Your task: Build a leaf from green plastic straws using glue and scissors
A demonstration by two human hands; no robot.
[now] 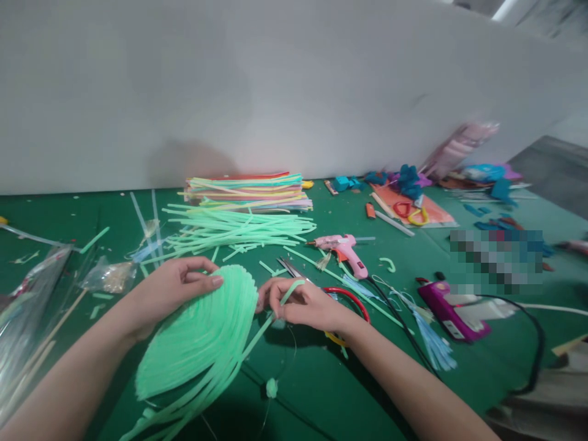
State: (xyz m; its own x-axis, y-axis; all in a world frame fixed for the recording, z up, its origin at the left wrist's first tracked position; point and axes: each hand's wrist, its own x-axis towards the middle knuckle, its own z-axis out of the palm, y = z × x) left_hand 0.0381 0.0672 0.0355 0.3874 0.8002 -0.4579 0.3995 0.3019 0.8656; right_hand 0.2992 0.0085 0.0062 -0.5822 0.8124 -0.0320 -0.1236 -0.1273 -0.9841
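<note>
A mint-green leaf-shaped piece built of pipe cleaners (202, 327) is held up over the table, its loose stems trailing toward the lower left. My left hand (186, 285) grips its upper left edge, thumb on the front and fingers partly behind. At its right side, my right hand (294, 300) pinches a single green pipe cleaner (264, 331) whose tip sticks out above the fingers. Scissors (346, 297) with red and yellow handles lie under my right wrist, partly covered. Below hangs or lies a small green tuft (271, 388) near a thin thread.
Behind the hands lie green pipe cleaners (243, 226) and a multicolored bundle (248, 190). A pink glue gun (344, 251) rests right of them, its black cord running past a purple power strip (452, 309). Plastic bags (110, 275) and sticks occupy the left. A pale wall (275, 92) stands behind the table.
</note>
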